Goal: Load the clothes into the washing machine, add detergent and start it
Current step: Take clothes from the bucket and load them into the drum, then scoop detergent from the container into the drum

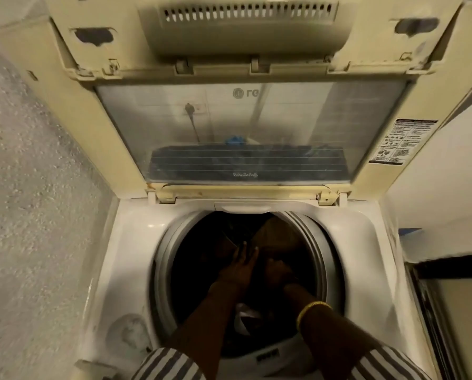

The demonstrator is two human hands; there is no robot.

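Note:
The top-loading washing machine (125, 242) stands with its lid (245, 127) raised. Both my arms reach down into the dark drum (191, 270). My left hand (239, 267) lies with straight fingers on the dark clothes (229, 242). Just to its right, my right hand (277, 272) has its fingers curled into the dark fabric. A brown garment (276, 234) lies at the far side of the drum. A bit of white cloth (243, 316) shows between my forearms. Most of the load is lost in shadow.
A speckled grey wall (37, 187) runs close along the left side of the machine. On the right are a white surface (443, 193) and a dark-framed panel (448, 311). A round cap (128, 330) sits on the machine's front left corner.

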